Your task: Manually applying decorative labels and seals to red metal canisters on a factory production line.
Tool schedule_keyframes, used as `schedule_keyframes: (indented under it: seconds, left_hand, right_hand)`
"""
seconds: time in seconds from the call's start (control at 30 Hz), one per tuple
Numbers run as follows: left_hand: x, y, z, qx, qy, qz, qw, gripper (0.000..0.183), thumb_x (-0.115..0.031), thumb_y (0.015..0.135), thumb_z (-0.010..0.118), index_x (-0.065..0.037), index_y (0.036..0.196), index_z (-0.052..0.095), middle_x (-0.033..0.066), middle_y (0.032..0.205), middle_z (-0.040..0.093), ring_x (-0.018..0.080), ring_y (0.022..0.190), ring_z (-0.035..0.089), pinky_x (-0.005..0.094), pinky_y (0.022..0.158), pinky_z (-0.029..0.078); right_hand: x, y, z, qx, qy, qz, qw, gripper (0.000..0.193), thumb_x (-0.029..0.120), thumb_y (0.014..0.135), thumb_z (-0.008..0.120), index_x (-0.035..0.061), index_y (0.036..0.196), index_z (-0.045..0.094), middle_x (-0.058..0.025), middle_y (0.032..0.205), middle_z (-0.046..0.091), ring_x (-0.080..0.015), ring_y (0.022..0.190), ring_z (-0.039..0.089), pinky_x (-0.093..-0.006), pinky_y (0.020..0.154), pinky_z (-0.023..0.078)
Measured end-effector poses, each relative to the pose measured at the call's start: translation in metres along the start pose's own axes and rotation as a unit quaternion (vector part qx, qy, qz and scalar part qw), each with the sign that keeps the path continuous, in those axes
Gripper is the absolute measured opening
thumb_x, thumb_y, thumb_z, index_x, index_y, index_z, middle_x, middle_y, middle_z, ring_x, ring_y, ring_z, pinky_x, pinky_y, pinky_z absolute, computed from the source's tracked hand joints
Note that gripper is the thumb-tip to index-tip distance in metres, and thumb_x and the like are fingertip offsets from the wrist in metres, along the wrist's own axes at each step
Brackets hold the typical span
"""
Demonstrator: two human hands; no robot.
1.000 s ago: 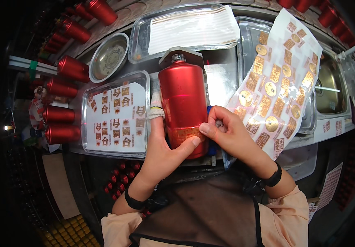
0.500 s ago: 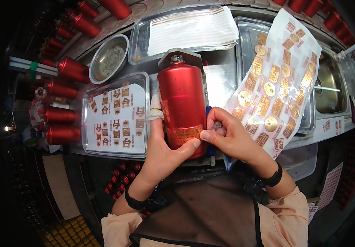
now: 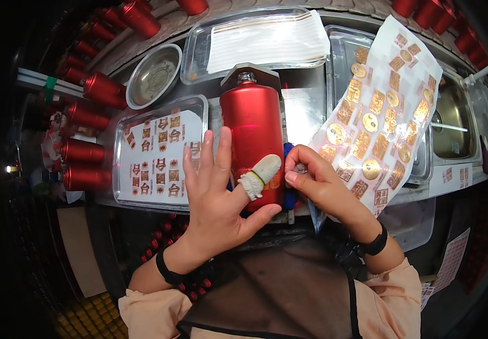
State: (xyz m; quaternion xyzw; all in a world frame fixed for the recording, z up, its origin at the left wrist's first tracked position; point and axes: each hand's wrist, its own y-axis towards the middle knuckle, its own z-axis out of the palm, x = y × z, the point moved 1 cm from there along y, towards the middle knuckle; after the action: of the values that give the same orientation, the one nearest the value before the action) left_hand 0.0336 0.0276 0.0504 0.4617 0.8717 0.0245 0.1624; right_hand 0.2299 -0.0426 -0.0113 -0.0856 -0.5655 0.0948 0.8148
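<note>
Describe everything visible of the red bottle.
The red bottle is a glossy, metallic-looking cylinder with rounded shoulders and a short, glassy neck. It appears to lie on its side, neck pointing away from the person. Low down, a gold label is partly hidden by the left hand, whose white-covered finger seems to rest there. The right hand is near its right edge; contact is unclear.
</note>
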Motion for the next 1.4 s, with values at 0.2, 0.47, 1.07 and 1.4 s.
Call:
schedule_keyframes:
  seconds: [0.2,0.47,1.07,1.4]
  left_hand:
    - [-0.003,0.001,-0.008,0.012,0.045,0.031,0.998,0.050,-0.053,0.081,0.071,-0.023,0.121,0.073,0.0296,0.159,0.024,0.0532,0.145,0.019,0.0699,0.110,0.009]
    - [-0.011,-0.015,0.000,0.014,0.045,0.055,0.997,0.043,-0.050,0.079,0.074,-0.026,0.114,0.075,0.0282,0.160,0.023,0.0540,0.145,0.018,0.0715,0.109,0.007]
    - [-0.001,-0.049,0.006,-0.051,-0.016,-0.061,0.997,0.057,-0.044,0.085,0.071,-0.013,0.133,0.064,0.0335,0.156,0.027,0.0497,0.146,0.024,0.0649,0.114,0.006]
    - [0.022,-0.046,0.041,-0.099,-0.230,-0.072,0.965,0.097,-0.024,0.067,0.088,0.001,0.147,0.038,0.0261,0.149,0.041,0.0480,0.140,0.035,0.0583,0.118,0.019]
  right_hand:
    - [0.000,-0.003,0.000,-0.045,0.007,0.004,0.999,0.012,0.017,0.100,0.055,0.0057,0.097,0.058,-0.0004,0.080,0.058,-0.0019,0.063,0.047,-0.0184,0.056,0.037]
    - [0.015,-0.012,-0.010,-0.170,0.264,0.024,0.949,0.027,0.028,0.101,0.053,0.0023,0.098,0.062,-0.0086,0.080,0.065,-0.0128,0.065,0.061,-0.0239,0.061,0.050]
    - [-0.004,-0.025,0.013,-0.257,-0.146,-0.152,0.943,0.027,0.003,0.086,0.071,0.0010,0.108,0.056,-0.0079,0.093,0.062,-0.0125,0.081,0.058,-0.0270,0.077,0.048]
    - [0.019,-0.041,0.035,-0.055,-0.371,-0.362,0.853,0.029,-0.002,0.066,0.074,0.0069,0.093,0.070,-0.0085,0.092,0.065,-0.0287,0.083,0.061,-0.0374,0.073,0.048]
